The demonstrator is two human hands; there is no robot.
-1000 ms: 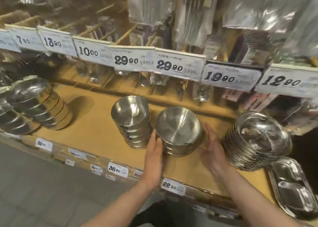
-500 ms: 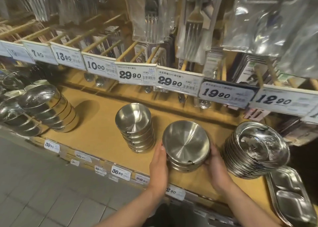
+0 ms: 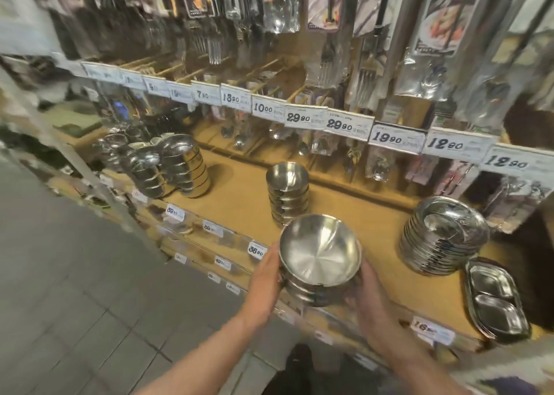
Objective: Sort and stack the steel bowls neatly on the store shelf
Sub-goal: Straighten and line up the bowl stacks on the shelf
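Since a moment ago I have lifted the short stack of steel bowls [image 3: 320,259] off the shelf [image 3: 239,196] and drawn it out past the front edge. My left hand [image 3: 266,277] lies against its left side and my right hand [image 3: 367,298] cups its right side and underside, so my grip holds the stack between both palms; the top bowl is empty.

On the shelf, the largest pile is the stack of shallow plates [image 3: 443,235] near the right end, with divided trays [image 3: 494,301] at the front right corner. Near the left end stand two leaning bowl stacks [image 3: 171,166]. Mid-shelf, just behind my load, a narrow stack of smaller bowls [image 3: 288,195] stands upright. Bare shelf board lies open between the stacks. Above, price tags [image 3: 347,124] line a rail, with packaged cutlery [image 3: 329,65] hanging over the back edge.
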